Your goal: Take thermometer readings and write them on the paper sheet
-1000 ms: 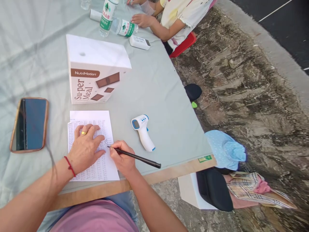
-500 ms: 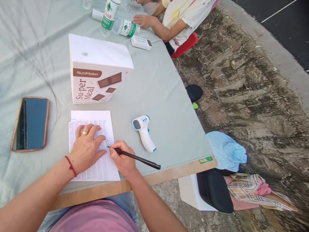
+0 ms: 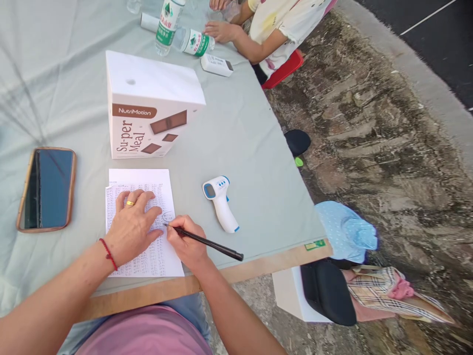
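Observation:
My left hand (image 3: 135,224), with a gold ring and a red string bracelet, lies with fingers spread on sheets of paper (image 3: 173,259) filled with rows of handwriting. My right hand (image 3: 188,241) pinches a black pen (image 3: 212,243). The pen's tip touches the page just right of my left fingers, beside a curved pen line around some writing. A white and blue infrared thermometer (image 3: 221,204) lies to the right of the paper. Part of the writing is hidden under my left hand.
A white NutriMotion box (image 3: 155,98) stands behind the paper. A phone (image 3: 48,190) lies at left. Water bottles (image 3: 168,29) and a small white device (image 3: 217,65) are farther back, near another person's hand (image 3: 221,32). The wooden table edge (image 3: 148,293) runs close to me.
My right hand and the pen have shifted very slightly left. My left hand stays in place on the paper. At the back, the other person's far hand has moved slightly.

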Available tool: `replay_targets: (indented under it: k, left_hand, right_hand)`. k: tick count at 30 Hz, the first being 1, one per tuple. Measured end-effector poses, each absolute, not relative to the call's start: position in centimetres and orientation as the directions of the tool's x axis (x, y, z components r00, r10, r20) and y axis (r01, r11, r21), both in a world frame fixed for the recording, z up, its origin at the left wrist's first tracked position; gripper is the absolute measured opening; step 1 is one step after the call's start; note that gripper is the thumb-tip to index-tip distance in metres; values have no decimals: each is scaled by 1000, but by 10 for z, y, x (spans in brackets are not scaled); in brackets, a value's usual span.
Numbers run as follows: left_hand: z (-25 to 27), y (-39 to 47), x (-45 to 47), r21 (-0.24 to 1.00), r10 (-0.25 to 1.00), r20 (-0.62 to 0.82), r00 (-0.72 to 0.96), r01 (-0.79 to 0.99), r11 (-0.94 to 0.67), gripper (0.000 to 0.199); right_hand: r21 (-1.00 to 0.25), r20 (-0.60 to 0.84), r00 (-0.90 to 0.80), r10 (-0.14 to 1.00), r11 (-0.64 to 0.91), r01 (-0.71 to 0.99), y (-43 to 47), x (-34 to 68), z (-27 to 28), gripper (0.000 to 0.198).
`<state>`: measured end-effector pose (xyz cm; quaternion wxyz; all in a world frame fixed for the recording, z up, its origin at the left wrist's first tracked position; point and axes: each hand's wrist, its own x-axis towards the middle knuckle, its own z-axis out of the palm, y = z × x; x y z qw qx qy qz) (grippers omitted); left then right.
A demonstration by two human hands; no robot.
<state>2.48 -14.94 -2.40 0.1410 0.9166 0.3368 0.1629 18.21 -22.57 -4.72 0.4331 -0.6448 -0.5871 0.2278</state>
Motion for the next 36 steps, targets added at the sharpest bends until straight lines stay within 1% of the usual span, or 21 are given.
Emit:
replay_targets:
  k: [7, 22, 25, 31, 36]
  left_hand:
    - [-23, -149, 25, 367, 665, 206, 718, 573, -733, 26]
    - [-24, -149, 25, 371, 665, 195, 721, 573, -731, 26]
    - [-25, -150, 24, 371, 666, 195, 720, 574, -730, 26]
    - [-24, -149, 25, 375, 661, 206, 721, 566, -734, 26]
    - [-25, -150, 25, 371, 660, 207, 722, 566, -736, 26]
  right_hand:
    - [-864, 190, 285, 940, 22, 503, -228, 182, -49, 9]
    - [-809, 239, 227, 944, 64, 585, -225, 182, -48, 11]
    - [-818, 238, 206, 949, 82, 570, -226, 183, -48, 11]
    - [-843, 213, 294, 932, 23, 537, -228, 182, -50, 10]
    - [-829, 223, 259, 940, 43, 558, -227, 182, -50, 10]
